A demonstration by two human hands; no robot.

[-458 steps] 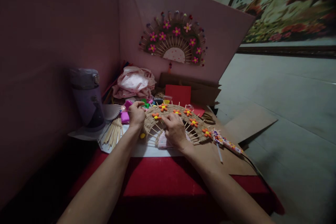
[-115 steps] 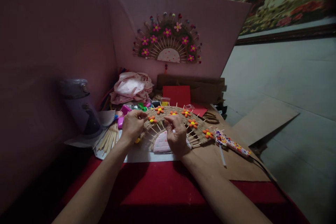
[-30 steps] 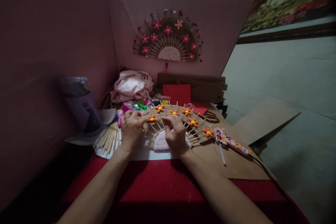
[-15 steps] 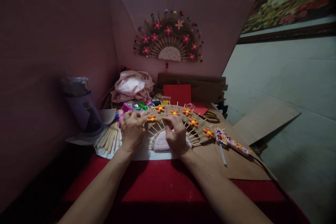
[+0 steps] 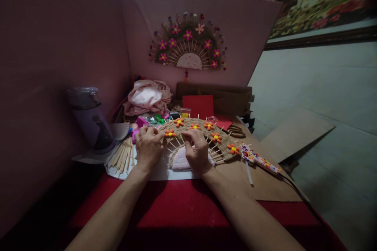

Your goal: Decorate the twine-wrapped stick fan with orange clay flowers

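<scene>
A half-round fan [image 5: 225, 144] of wooden sticks wound with brown twine lies in front of me, with several orange clay flowers [image 5: 216, 137] along its band. Its inner half-disc [image 5: 180, 160] is covered in pale pink cloth. My left hand [image 5: 149, 147] is closed around the fan's left end, which it mostly hides. At the band's inner edge, left of the middle, my right hand [image 5: 198, 153] is closed in a pinch. Whatever is between those fingertips is too small to make out. The right wrist passes over the cloth half-disc.
To the right, a flower-patterned glue gun [image 5: 259, 159] rests on brown cardboard [image 5: 273, 188], its cord trailing away. Loose sticks [image 5: 122, 157] and a purple bottle [image 5: 94, 121] stand left. Behind are pink cloth [image 5: 147, 98] and red card [image 5: 198, 106]. A finished fan [image 5: 188, 43] hangs on the pink panel.
The view has shifted very slightly. Both hands keep nearly the same places on the fan, and nothing else has visibly moved.
</scene>
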